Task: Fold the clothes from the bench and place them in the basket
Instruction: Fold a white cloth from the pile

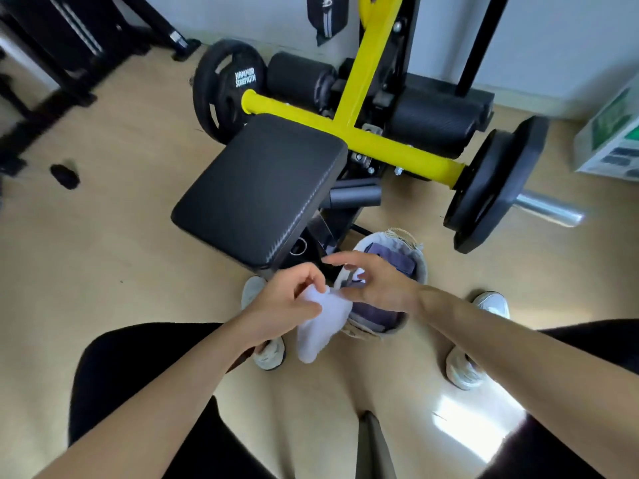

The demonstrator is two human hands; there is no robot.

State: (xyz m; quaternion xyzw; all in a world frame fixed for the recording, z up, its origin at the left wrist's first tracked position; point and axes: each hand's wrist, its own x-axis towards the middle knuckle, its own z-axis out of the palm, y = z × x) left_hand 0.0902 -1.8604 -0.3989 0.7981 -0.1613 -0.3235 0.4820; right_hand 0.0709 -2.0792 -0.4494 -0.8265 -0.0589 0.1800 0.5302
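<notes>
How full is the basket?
Not empty: purple-grey clothes lie inside the basket. The left hand holds a white cloth beside it.

The bench stands ahead on the floor; the basket sits just right of its near corner, with clothes in it. The left hand, holding a sock, hangs left of the basket, the right hand above it.

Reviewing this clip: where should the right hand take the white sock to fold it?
Probably the hanging lower end of the white sock, coming from below on its right. The left hand pinches the top, so the rest dangles free beside the basket, with the right hand open just above.
</notes>
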